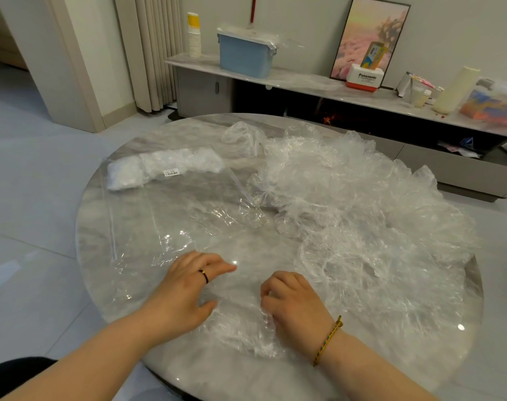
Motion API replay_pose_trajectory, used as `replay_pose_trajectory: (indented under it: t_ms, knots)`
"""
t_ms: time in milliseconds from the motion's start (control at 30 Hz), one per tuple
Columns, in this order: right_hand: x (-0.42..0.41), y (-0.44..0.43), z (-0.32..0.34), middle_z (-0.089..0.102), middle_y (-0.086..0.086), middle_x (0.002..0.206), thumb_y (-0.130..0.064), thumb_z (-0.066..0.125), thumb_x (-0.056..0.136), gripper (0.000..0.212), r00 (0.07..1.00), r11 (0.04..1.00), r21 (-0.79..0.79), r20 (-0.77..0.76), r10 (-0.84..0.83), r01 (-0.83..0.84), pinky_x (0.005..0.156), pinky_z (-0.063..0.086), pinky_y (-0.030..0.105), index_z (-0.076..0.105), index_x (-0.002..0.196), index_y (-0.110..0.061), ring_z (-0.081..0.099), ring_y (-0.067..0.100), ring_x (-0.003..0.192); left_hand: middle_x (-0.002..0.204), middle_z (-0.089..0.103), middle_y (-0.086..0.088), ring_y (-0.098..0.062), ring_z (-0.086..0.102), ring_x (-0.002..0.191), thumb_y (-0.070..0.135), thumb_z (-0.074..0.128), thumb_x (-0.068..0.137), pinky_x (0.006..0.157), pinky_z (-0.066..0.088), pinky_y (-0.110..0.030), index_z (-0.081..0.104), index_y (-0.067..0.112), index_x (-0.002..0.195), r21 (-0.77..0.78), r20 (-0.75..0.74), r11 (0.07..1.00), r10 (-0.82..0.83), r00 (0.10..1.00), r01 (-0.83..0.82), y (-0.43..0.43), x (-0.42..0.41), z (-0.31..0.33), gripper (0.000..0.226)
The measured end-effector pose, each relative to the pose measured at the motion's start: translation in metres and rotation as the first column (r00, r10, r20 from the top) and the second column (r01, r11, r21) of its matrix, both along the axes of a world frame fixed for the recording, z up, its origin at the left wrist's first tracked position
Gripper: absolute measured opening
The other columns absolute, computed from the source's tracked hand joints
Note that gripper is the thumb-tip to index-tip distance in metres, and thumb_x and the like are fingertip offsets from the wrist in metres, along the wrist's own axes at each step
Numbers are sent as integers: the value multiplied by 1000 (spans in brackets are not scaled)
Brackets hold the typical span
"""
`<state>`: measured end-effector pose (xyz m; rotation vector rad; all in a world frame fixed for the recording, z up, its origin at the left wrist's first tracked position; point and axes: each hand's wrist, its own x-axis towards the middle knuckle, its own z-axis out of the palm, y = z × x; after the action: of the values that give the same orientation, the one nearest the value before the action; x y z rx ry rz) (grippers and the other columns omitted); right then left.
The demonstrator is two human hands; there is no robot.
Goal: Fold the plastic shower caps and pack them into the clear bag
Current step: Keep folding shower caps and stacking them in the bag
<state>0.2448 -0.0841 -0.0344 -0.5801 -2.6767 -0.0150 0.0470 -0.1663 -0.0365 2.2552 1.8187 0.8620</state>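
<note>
The round bench (91,241) is mostly covered. Its near rim curves just under both wrists, and bare marble shows only along that rim, in a small patch at the bench's middle beyond the fingers, and in a strip at its far edge.

The bag (188,209) lies flat across the bench's left half. A bundle (165,169) of folded caps with a label (171,172) sits in the end toward the far rim. A loose pile (362,198) of caps fills the bench's right half out to the rim.

One cap (240,328) lies crumpled at the bench's near edge, beneath and between the hands. The left hand (185,287) rests on its left side by the bag's near corner, fingers straight and slightly spread. The right hand (295,302) sits on its right side, fingers curled in and pinching the plastic.
</note>
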Motion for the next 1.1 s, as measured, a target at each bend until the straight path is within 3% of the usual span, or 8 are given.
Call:
replay_pose_trajectory:
  t_ms: [267, 367, 467, 600, 700, 867, 967, 1100]
  knots:
    - [17, -11, 21, 66, -25, 77, -39, 35, 62, 33, 988, 996, -83, 155, -13, 26, 71, 52, 21, 62, 45, -38, 66, 6, 79, 86, 50, 24, 7, 43, 79, 22, 39, 56, 96, 19, -4, 68, 40, 66, -165, -58, 980, -126, 990, 115, -14, -6, 1, 36]
    - [17, -18, 18, 67, -26, 76, -52, 22, 91, 66, 987, 989, -28, 65, -144, 147, 69, 51, 19, 59, 40, -35, 66, 4, 80, 75, 58, 27, 7, 46, 81, 36, 44, 66, 97, 22, -14, 66, 37, 55, -94, -155, 994, -71, 985, 57, -18, -1, 8, 24]
    - [8, -24, 16, 67, -23, 75, -52, 30, 84, 59, 989, 988, 30, 24, -149, 148, 65, 51, 16, 55, 36, -29, 67, 5, 78, 68, 61, 25, 2, 45, 79, 55, 32, 87, 90, 30, -23, 54, 28, 42, 8, -201, 999, 55, 978, -54, -16, 9, 9, 57]
    - [-1, -39, 8, 60, -17, 66, -48, 36, 60, 33, 995, 995, 47, 45, -91, 89, 63, 44, 17, 54, 42, -27, 53, 6, 72, 72, 63, 15, -5, 42, 80, 49, 53, 65, 90, 29, -20, 57, 28, 66, 43, -190, 992, 129, 973, -123, -16, 22, 9, 22]
    - [-4, -45, -3, 50, -13, 55, -52, 43, 55, 28, 989, 979, 148, 21, -147, 143, 61, 26, 23, 52, 46, -28, 40, 7, 63, 76, 63, 14, -5, 41, 82, 45, 57, 58, 80, 33, -16, 63, 29, 81, 42, -209, 994, 111, 972, -105, -15, 23, -7, 28]
    - [-5, -48, -7, 46, -16, 48, -48, 31, 59, 30, 986, 979, 135, 47, -161, 154, 55, 28, 16, 52, 48, -30, 46, 2, 44, 85, 66, 16, -7, 43, 90, 53, 32, 64, 74, 46, -14, 73, 27, 84, -75, -252, 971, 202, 946, -228, -11, 18, -8, 52]
    - [0, -44, -4, 47, -19, 49, -53, 31, 59, 26, 986, 991, 62, 112, -123, 116, 49, 21, 3, 50, 57, -34, 45, -2, 45, 115, 55, 15, -7, 39, 117, 62, 23, 62, 94, 35, -15, 58, 29, 121, -220, -224, 940, 211, 951, -260, -11, 18, 5, 76]
    - [12, -32, 1, 49, -20, 57, -62, 36, 58, 31, 991, 995, 70, 112, -76, 69, 56, 20, 11, 48, 65, -34, 47, 0, 51, 94, 47, 18, -1, 42, 93, 32, 60, 85, 77, 28, -2, 54, 39, 105, -476, 50, 856, 257, 965, -204, -10, 10, 9, 22]
